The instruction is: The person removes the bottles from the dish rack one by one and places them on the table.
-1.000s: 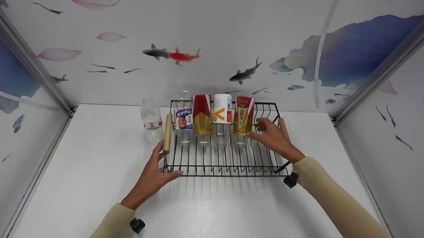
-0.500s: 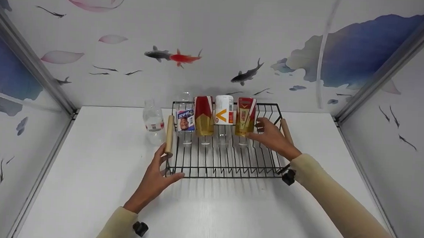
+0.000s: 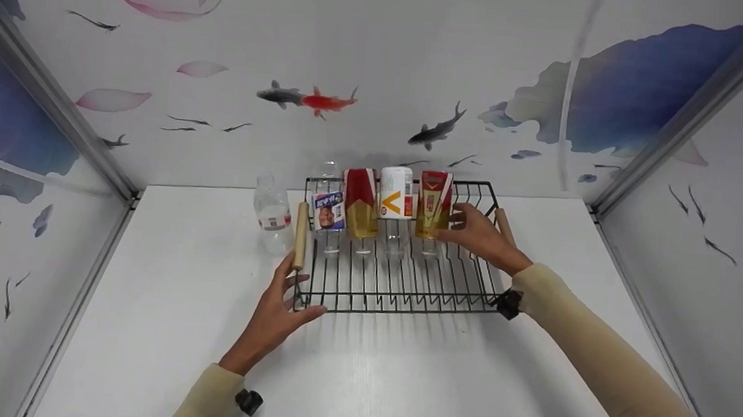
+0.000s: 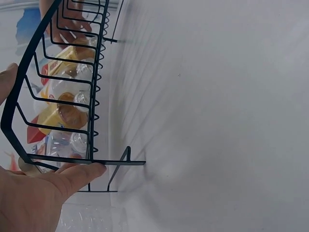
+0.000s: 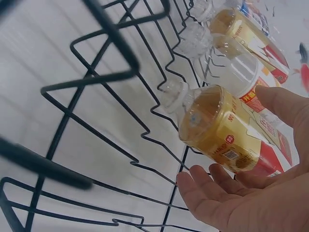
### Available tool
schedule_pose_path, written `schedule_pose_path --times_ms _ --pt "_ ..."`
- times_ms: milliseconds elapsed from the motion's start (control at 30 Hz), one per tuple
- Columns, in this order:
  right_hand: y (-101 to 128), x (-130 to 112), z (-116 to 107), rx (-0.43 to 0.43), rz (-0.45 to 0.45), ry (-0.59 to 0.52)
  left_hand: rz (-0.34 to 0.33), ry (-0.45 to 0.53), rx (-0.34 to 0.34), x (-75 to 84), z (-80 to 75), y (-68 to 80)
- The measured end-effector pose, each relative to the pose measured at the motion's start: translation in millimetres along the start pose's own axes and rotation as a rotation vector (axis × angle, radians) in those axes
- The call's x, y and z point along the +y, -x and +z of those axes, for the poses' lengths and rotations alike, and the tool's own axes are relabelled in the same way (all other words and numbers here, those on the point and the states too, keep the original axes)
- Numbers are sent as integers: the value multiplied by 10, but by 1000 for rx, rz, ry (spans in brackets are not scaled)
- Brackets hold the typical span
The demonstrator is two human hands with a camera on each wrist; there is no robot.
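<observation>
So the rack (image 3: 398, 294) is sitting on the table (image 3: 361, 375), four bottles (image 3: 397, 194) are lining up along its back, and another bottle (image 3: 273, 218) is standing just left.

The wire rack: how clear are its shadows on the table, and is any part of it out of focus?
Head view: faint stripes in front of the rack, near soft glare on the table; left wrist view: soft-edged streaks fanning over the table; right wrist view: shadows faint and blurry, the rack's nearest bars out of focus, the nearest red-and-gold bottle sharper.
</observation>
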State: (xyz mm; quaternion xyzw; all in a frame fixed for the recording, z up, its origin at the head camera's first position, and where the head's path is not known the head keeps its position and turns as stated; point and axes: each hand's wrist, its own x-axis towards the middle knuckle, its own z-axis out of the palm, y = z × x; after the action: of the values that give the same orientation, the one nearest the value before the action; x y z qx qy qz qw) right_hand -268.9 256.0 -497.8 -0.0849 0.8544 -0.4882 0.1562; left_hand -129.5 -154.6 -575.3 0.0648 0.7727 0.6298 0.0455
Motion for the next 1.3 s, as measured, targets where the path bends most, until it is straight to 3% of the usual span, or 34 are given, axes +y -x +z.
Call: schedule_pose_path --times_ms 367,833,1300 --pt "-120 -18 -1 -30 66 23 -1 -10 13 -9 10 -3" --pt "-190 78 28 -54 60 44 0 -25 26 -21 16 -4" --pt "-123 43 -44 -64 91 -80 2 -20 19 -5 11 6"
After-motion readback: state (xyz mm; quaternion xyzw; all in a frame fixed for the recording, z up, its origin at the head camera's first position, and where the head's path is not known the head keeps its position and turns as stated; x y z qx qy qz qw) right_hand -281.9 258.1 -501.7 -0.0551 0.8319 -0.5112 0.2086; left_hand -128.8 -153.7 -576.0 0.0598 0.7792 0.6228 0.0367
